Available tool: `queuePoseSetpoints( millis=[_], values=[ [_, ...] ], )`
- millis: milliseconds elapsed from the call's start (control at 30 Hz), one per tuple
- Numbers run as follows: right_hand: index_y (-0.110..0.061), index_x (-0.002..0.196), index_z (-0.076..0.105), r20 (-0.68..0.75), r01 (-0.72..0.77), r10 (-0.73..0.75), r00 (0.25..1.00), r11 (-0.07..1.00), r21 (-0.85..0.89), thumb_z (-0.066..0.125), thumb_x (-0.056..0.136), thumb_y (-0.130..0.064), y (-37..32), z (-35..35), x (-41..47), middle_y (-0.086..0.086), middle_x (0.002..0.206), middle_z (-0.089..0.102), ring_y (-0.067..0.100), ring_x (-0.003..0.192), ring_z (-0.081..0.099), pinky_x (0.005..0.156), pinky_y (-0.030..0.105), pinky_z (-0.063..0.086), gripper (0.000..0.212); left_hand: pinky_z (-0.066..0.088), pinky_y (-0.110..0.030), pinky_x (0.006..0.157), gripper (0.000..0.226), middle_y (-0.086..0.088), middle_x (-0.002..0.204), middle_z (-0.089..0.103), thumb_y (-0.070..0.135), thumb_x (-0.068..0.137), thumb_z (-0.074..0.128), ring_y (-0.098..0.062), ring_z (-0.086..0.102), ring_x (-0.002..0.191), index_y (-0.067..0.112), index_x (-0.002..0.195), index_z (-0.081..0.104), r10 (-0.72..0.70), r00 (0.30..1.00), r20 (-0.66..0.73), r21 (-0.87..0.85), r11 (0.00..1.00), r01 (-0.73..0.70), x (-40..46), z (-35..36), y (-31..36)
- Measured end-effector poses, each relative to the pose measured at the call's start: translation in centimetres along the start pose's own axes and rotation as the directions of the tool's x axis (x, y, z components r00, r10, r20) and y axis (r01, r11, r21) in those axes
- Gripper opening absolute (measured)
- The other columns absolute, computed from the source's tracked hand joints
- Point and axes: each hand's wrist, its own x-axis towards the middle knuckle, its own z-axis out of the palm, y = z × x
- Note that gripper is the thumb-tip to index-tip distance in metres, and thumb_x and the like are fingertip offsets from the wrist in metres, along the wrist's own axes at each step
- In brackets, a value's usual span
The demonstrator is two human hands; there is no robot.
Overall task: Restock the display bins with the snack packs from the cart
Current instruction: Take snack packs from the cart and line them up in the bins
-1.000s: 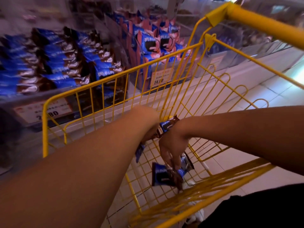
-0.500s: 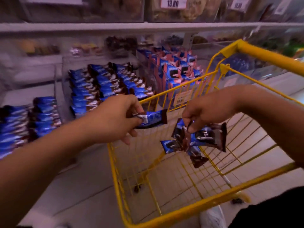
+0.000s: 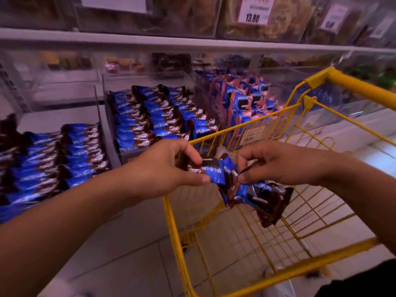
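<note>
- Snack packs (image 3: 214, 171): blue-and-brown wrappers, held above the cart's near left corner. One pack is between both hands; a bunch (image 3: 265, 198) hangs under the right hand.
- Left hand (image 3: 162, 168): thumb below and forefinger above pinch the left end of the single pack; other fingers are curled behind it.
- Right hand (image 3: 278, 163): thumb and curled fingers grip the tops of the hanging bunch, fingertips just beside the single pack's right end. How many packs it holds cannot be told; at least two or three.
- Cart (image 3: 177, 232): yellow wire basket with a yellow handle bar at upper right. Its floor shows only pale tile through the mesh; blur hides detail.
- Floor (image 3: 132, 249): pale tiles, under and left of the cart.
- Shelf (image 3: 192, 42): grey edge across the top, clear bins above and below it.
- Left bin (image 3: 64, 159): clear-walled, stacked rows of the same blue packs, nearly to the front.
- Middle bin (image 3: 154, 116): three rows of blue packs, behind the left hand.
- Right bin (image 3: 246, 99): upright blue-and-pink packs, partly behind the cart's far rim.
- Price tag (image 3: 252, 11): white card reading 13.80, on an upper bin of brown goods, blurred.
</note>
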Motion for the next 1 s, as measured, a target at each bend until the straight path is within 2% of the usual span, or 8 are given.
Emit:
queuePoseSetpoints(
  millis=[133, 300, 467, 533, 700, 800, 867, 1000],
  values=[
    [-0.016, 0.080, 0.065, 0.022, 0.018, -0.017, 1.000, 0.999, -0.048, 0.071, 0.090, -0.014, 0.3, -0.4, 0.2, -0.008, 0.072, 0.064, 0.004, 0.067, 0.054, 0.061, 0.017, 0.042, 0.012, 0.058, -0.048, 0.086, 0.060, -0.007, 0.099, 0.067, -0.001, 0.064, 0.087, -0.027, 0.071, 0.093, 0.021, 0.112, 0.059, -0.016, 1.000, -0.018, -0.017, 1.000, 0.016, 0.3, 0.0, 0.3],
    [-0.012, 0.085, 0.064, -0.018, 0.053, -0.054, 0.998, 0.999, -0.005, 0.068, 0.085, -0.030, 0.8, -1.5, -0.3, 0.018, 0.080, 0.061, 0.014, 0.076, 0.053, 0.067, 0.029, 0.043, 0.018, 0.049, -0.011, 0.054, 0.041, 0.005, 0.078, 0.075, 0.007, 0.066, 0.089, -0.001, 0.068, 0.063, 0.022, 0.101, 0.072, -0.058, 0.998, 0.010, 0.057, 0.997, 0.058, 0.3, 0.2, 1.0],
    [-0.022, 0.084, 0.065, 0.016, 0.050, -0.052, 0.999, 0.992, 0.113, 0.069, 0.088, -0.024, 1.5, -2.1, -1.0, 0.005, 0.084, 0.060, 0.014, 0.079, 0.053, 0.068, 0.022, 0.044, 0.006, 0.061, -0.031, 0.077, 0.037, -0.007, 0.089, 0.078, 0.016, 0.068, 0.086, -0.020, 0.075, 0.084, 0.014, 0.103, 0.072, -0.115, 0.991, -0.074, -0.247, 0.965, 0.093, 0.6, 1.3, 1.2],
    [-0.015, 0.086, 0.064, 0.026, 0.039, -0.042, 0.999, 0.994, 0.105, 0.067, 0.089, -0.021, 1.7, -2.2, -1.1, 0.006, 0.084, 0.060, 0.015, 0.079, 0.052, 0.068, 0.023, 0.043, 0.007, 0.061, -0.037, 0.081, 0.037, -0.001, 0.087, 0.078, 0.034, 0.067, 0.085, -0.022, 0.075, 0.086, 0.019, 0.099, 0.074, -0.130, 0.983, -0.129, -0.189, 0.976, 0.104, 0.9, 1.7, 1.3],
    [-0.017, 0.083, 0.064, 0.075, 0.048, -0.056, 0.996, 0.993, 0.111, 0.069, 0.089, -0.016, 1.1, -2.2, -1.6, 0.019, 0.084, 0.059, 0.015, 0.078, 0.051, 0.068, 0.024, 0.043, 0.007, 0.059, -0.030, 0.056, 0.024, 0.002, 0.076, 0.076, 0.037, 0.076, 0.080, -0.018, 0.073, 0.069, 0.019, 0.091, 0.075, -0.129, 0.976, -0.174, -0.080, 0.990, 0.117, 1.0, 2.3, 1.5],
    [-0.023, 0.078, 0.064, 0.112, 0.050, -0.066, 0.992, 0.989, 0.139, 0.067, 0.085, -0.014, 0.6, -2.3, -2.1, 0.041, 0.110, 0.055, 0.022, 0.093, 0.054, 0.080, 0.034, 0.040, 0.011, 0.057, -0.029, 0.051, 0.026, -0.010, 0.074, 0.075, 0.020, 0.083, 0.077, -0.025, 0.073, 0.060, 0.014, 0.102, 0.060, -0.171, 0.971, -0.165, -0.135, 0.980, 0.150, 1.0, 2.1, 1.5],
    [-0.018, 0.078, 0.063, 0.097, 0.075, -0.095, 0.991, 0.979, 0.187, 0.066, 0.083, -0.009, 0.3, -2.3, -2.4, 0.038, 0.118, 0.057, 0.012, 0.104, 0.061, 0.086, 0.024, 0.044, 0.010, 0.058, -0.031, 0.051, 0.027, -0.015, 0.077, 0.074, 0.016, 0.089, 0.071, -0.029, 0.073, 0.060, 0.018, 0.109, 0.054, -0.169, 0.978, -0.121, -0.157, 0.976, 0.149, 0.9, 1.9, 1.7],
    [-0.024, 0.081, 0.068, 0.099, 0.112, -0.149, 0.984, 0.944, 0.309, 0.068, 0.082, -0.016, -0.2, -1.8, -2.1, 0.040, 0.121, 0.054, 0.022, 0.102, 0.061, 0.087, 0.031, 0.048, 0.008, 0.059, -0.032, 0.054, 0.020, -0.016, 0.091, 0.075, 0.026, 0.099, 0.054, -0.033, 0.074, 0.071, 0.020, 0.118, 0.059, -0.200, 0.978, 0.057, -0.413, 0.887, 0.205, 0.5, 2.3, 2.5]
  ],
)
